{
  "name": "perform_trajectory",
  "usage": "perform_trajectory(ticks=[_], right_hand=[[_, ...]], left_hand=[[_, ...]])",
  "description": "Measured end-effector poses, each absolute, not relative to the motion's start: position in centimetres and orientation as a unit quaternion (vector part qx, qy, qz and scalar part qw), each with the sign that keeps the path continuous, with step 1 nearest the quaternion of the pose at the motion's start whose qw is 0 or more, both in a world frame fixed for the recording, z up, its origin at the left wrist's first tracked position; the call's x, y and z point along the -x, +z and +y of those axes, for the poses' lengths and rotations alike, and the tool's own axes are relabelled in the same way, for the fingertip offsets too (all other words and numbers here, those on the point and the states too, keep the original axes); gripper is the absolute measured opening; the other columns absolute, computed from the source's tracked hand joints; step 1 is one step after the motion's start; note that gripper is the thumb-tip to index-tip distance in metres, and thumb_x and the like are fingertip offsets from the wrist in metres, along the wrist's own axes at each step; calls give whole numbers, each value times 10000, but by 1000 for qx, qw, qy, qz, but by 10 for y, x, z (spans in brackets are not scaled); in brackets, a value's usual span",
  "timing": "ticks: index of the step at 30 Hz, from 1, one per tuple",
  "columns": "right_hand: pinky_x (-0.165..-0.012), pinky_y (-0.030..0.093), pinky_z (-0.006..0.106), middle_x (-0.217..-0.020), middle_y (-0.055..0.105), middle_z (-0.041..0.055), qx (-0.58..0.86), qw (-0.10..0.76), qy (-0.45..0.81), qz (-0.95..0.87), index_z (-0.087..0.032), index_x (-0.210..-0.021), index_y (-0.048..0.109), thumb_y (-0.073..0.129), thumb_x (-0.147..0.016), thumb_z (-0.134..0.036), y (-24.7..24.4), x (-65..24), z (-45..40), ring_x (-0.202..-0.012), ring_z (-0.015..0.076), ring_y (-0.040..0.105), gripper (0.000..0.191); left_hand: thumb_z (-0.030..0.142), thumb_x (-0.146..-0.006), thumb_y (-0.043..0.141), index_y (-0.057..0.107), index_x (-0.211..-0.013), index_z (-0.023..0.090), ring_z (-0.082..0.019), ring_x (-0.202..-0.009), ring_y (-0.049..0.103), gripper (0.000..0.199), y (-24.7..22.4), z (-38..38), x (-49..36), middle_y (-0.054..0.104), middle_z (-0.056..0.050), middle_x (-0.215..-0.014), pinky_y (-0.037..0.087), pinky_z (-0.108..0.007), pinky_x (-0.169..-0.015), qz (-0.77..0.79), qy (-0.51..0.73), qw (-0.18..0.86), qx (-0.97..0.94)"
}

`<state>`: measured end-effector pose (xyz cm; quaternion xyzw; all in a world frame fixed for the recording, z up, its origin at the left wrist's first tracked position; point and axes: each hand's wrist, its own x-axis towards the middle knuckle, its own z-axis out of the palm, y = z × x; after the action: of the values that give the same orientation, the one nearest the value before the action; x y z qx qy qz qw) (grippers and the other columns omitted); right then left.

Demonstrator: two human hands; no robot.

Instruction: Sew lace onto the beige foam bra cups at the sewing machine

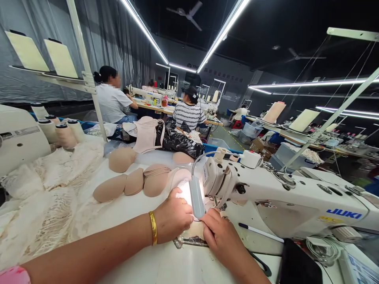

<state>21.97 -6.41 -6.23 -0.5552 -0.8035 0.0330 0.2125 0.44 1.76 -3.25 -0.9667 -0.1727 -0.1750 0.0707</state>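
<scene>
A pale bra cup (180,176), bleached by bright light, sits under the head of a white JUKI sewing machine (266,189). My left hand (173,217), with a gold bangle at its wrist, curls its fingers over the cup's near left side. Just right of it, my right hand (220,232) pinches the near edge of the work with thumb and forefinger. A grey lamp (196,197) on a bent neck hides the needle area and part of the cup. Beige foam bra cups (156,180) lie stacked and overlapping beyond my left hand.
Cream lace (56,197) covers the table's left. A white-capped pen (262,232) and black phone (299,262) lie near my right forearm. Behind are a black plastic bag (183,142), thread cones (60,59), and two seated co-workers (112,96) at other machines.
</scene>
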Motion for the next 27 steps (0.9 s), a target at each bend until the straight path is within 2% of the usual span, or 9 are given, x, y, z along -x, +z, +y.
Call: perform_trajectory(ticks=[4, 8, 10, 12, 15, 18, 20, 23, 27], right_hand=[[-617, 392, 309, -851, 607, 27, 567, 207, -7, -798, -251, -899, 565, 409, -960, -116, -67, -219, -59, -798, 232, 603, 216], [-591, 389, 313, -847, 613, 29, 577, 204, -38, -790, -248, -875, 551, 409, -956, -128, -70, -220, -57, -742, 225, 608, 202], [-585, 390, 313, -857, 625, 32, 576, 203, -45, -791, -246, -885, 559, 408, -955, -123, -71, -220, -57, -729, 220, 609, 207], [-579, 386, 311, -875, 638, 35, 574, 204, -50, -791, -243, -908, 571, 411, -955, -118, -71, -219, -57, -714, 213, 604, 208], [-569, 375, 305, -877, 647, 32, 572, 205, -64, -792, -242, -968, 589, 421, -957, -116, -70, -219, -57, -666, 198, 576, 209], [-549, 350, 298, -856, 648, 26, 569, 201, -87, -793, -245, -1010, 593, 429, -959, -117, -69, -218, -57, -613, 189, 532, 214], [-546, 341, 296, -856, 651, 26, 571, 196, -91, -792, -246, -1007, 590, 432, -966, -120, -68, -217, -58, -604, 187, 522, 206], [-570, 352, 296, -868, 658, 26, 578, 189, -86, -789, -246, -989, 585, 429, -973, -110, -65, -216, -59, -627, 189, 533, 208], [-604, 368, 302, -879, 653, 25, 585, 184, -71, -787, -245, -1008, 592, 436, -974, -109, -62, -214, -60, -673, 201, 545, 209]], left_hand=[[106, -878, 631, 653, -770, 209, -184, -723, 566, 152, -35, 27, -7, 669, 16, -773, 328, -495, -984, -177, -160, 78, 968], [145, -903, 620, 668, -799, 223, -221, -799, 590, 139, -33, 35, -7, 695, 4, -814, 321, -519, -1023, -187, -160, 79, 966], [104, -896, 584, 702, -920, 238, -266, -921, 611, 180, -28, 41, -3, 724, -34, -951, 352, -516, -1008, -258, -195, 93, 942], [47, -910, 502, 708, -1073, 221, -316, -1082, 599, 315, -22, 48, 3, 705, -99, -1178, 373, -530, -998, -367, -232, 109, 894], [11, -898, 458, 718, -1049, 171, -369, -1270, 532, 341, -18, 60, 14, 627, -156, -1370, 342, -585, -1065, -426, -208, 106, 874], [-12, -790, 548, 711, -906, 165, -311, -1142, 621, 267, -22, 65, 19, 721, -115, -1127, 326, -539, -1142, -349, -118, 63, 927], [-29, -741, 567, 696, -888, 163, -259, -951, 664, 274, -24, 64, 19, 725, -71, -952, 414, -472, -1072, -306, -81, 41, 948], [45, -835, 584, 678, -883, 180, -245, -887, 662, 172, -26, 55, 14, 719, -57, -958, 497, -383, -867, -265, -70, 20, 962], [118, -925, 599, 655, -874, 204, -213, -897, 647, 114, -28, 37, 2, 707, -38, -950, 484, -308, -822, -190, -122, -35, 973]])
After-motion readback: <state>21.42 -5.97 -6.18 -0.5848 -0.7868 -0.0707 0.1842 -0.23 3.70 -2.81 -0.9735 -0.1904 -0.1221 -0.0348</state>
